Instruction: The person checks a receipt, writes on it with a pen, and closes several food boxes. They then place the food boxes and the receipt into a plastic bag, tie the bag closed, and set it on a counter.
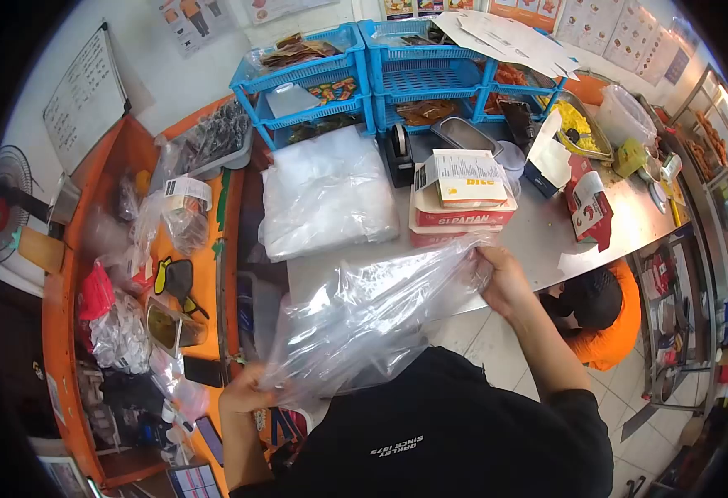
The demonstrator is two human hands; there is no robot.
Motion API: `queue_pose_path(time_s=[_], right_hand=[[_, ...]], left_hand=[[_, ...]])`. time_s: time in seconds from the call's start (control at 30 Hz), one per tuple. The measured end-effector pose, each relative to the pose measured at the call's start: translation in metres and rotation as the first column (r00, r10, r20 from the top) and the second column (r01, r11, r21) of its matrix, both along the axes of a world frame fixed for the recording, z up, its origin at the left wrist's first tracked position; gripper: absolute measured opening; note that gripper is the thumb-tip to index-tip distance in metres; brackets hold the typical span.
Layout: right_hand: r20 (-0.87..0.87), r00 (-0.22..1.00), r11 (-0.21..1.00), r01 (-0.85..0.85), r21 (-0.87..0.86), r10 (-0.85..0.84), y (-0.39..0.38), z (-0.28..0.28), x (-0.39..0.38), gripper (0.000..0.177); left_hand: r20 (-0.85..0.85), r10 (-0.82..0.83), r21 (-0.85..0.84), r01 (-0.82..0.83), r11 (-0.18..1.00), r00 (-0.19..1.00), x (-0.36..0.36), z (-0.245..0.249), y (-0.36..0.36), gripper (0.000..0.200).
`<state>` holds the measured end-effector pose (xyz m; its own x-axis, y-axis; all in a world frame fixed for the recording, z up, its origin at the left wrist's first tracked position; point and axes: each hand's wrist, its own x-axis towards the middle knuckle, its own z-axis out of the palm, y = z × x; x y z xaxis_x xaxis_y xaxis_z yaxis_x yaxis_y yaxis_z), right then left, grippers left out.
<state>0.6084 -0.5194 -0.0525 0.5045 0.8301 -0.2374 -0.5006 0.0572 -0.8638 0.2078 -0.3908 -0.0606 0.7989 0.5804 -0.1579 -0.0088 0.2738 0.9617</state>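
A clear plastic bag (364, 307) is stretched between my two hands, in front of my chest and over the near table edge. My right hand (498, 278) grips its upper right corner, fingers closed on the film. At the lower left, my left hand (248, 390) pinches the bag's other end. Just beyond the bag stand stacked red and white food boxes (462, 217), with a printed white box (472, 178) on top. To their left lies a thick pile of clear plastic bags (322, 199).
Blue tiered baskets (298, 79) stand at the back. A black tape dispenser (399, 156) and open boxes (590, 203) are on the metal table (547, 257). On the right crouches a person in orange (617, 324). An orange counter (194, 286) holds sunglasses and phones.
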Motion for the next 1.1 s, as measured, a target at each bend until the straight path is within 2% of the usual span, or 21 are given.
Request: queue_pose_path(time_s=[0.03,0.07,0.1,0.2,0.27,0.3,0.37,0.43,0.5,0.63,0.7,0.73,0.77,0.8,0.83,0.87,0.93,0.97,1.03,1.07,1.1], right_hand=[[-0.329,0.935,0.988,0.1,-0.114,-0.132,-0.004,0.005,-0.004,0.014],[-0.411,0.892,0.981,-0.143,0.134,0.186,-0.021,-0.018,0.022,0.012],[-0.412,0.892,0.98,-0.144,0.134,0.188,-0.028,-0.011,0.027,0.012],[0.111,0.784,0.782,-0.576,-0.236,0.611,-0.046,0.016,0.042,0.01],[0.29,0.637,0.698,-0.681,-0.222,0.714,-0.047,0.032,0.057,0.012],[0.466,0.451,0.595,-0.771,-0.226,0.761,-0.043,0.041,0.063,0.016],[0.333,0.492,0.555,-0.822,-0.127,0.804,-0.035,0.042,0.07,0.021],[0.565,0.249,0.521,-0.76,-0.39,0.787,-0.024,0.024,0.074,0.023],[0.508,0.39,0.583,-0.754,-0.303,0.768,-0.013,0.013,0.056,0.028],[0.388,0.38,0.498,-0.823,-0.273,0.84,0.026,0.023,0.041,0.037],[0.649,0.225,0.666,-0.464,-0.585,0.727,0.049,0.03,0.033,0.025],[0.66,0.208,0.667,-0.464,-0.583,0.722,0.056,0.039,0.025,0.025],[0.976,0.06,0.969,-0.147,-0.199,0.21,0.058,0.047,0.014,0.019],[0.914,-0.245,0.936,0.056,0.348,-0.325,0.059,0.051,0.002,0.018],[0.936,-0.042,0.934,-0.1,0.343,-0.349,0.056,0.045,-0.011,0.023],[0.933,0.166,0.901,-0.252,0.352,-0.318,0.052,0.03,-0.024,0.029],[0.976,0.185,0.828,-0.561,0.01,0.114,0.059,-0.016,-0.052,0.02],[0.982,-0.019,0.848,-0.501,-0.171,0.187,0.064,-0.068,-0.045,0.017],[0.816,-0.293,0.743,-0.341,-0.576,0.499,0.064,-0.119,-0.018,0.012],[0.632,-0.358,0.577,-0.258,-0.775,0.688,0.068,-0.123,-0.007,0.01],[0.629,-0.359,0.572,-0.264,-0.777,0.689,0.07,-0.124,-0.009,0.01]], left_hand=[[-0.176,-0.405,0.113,0.427,0.897,0.897,-0.007,-0.003,0.008,0.027],[-0.412,-0.266,0.011,0.297,0.955,0.871,-0.015,-0.011,0.009,0.021],[-0.413,-0.265,0.011,0.296,0.955,0.871,-0.034,-0.014,0.018,0.021],[-0.602,-0.196,0.093,0.312,0.946,0.774,-0.087,-0.014,0.053,0.021],[-0.196,-0.327,0.057,0.343,0.938,0.925,-0.094,-0.01,0.062,0.022],[-0.256,-0.265,0.119,0.302,0.946,0.93,-0.081,-0.004,0.06,0.022],[-0.445,-0.164,0.242,0.294,0.925,0.88,-0.031,0.012,0.055,0.021],[-0.636,0.253,0.261,-0.106,0.96,0.729,-0.02,-0.021,0.063,0.04],[-0.185,0.373,0.652,-0.17,0.739,0.909,0.005,-0.049,0.075,0.067],[-0.288,0.384,0.948,0.205,0.242,0.877,0.119,-0.022,0.039,0.074],[-0.467,-0.119,0.631,0.424,0.65,0.876,0.158,-0.062,0.048,0.056],[-0.457,-0.103,0.643,0.408,0.648,0.884,0.161,-0.076,0.055,0.056],[-0.352,0.03,0.587,0.195,0.786,0.935,0.161,-0.089,0.059,0.046],[-0.261,0.179,0.49,-0.03,0.871,0.949,0.162,-0.098,0.062,0.036],[-0.254,0.189,0.493,-0.041,0.869,0.949,0.165,-0.103,0.062,0.036],[-0.212,0.249,0.228,-0.199,0.953,0.945,0.166,-0.11,0.057,0.03],[-0.181,0.414,-0.174,-0.443,0.88,0.892,0.162,-0.13,0.046,0.023],[-0.191,0.422,-0.178,-0.454,0.873,0.886,0.155,-0.138,0.051,0.023],[-0.554,0.452,0.214,-0.405,0.889,0.699,0.124,-0.154,0.069,0.029],[-0.445,0.616,0.568,-0.328,0.755,0.65,0.106,-0.177,0.072,0.04],[-0.45,0.617,0.565,-0.33,0.757,0.645,0.105,-0.172,0.073,0.04]])
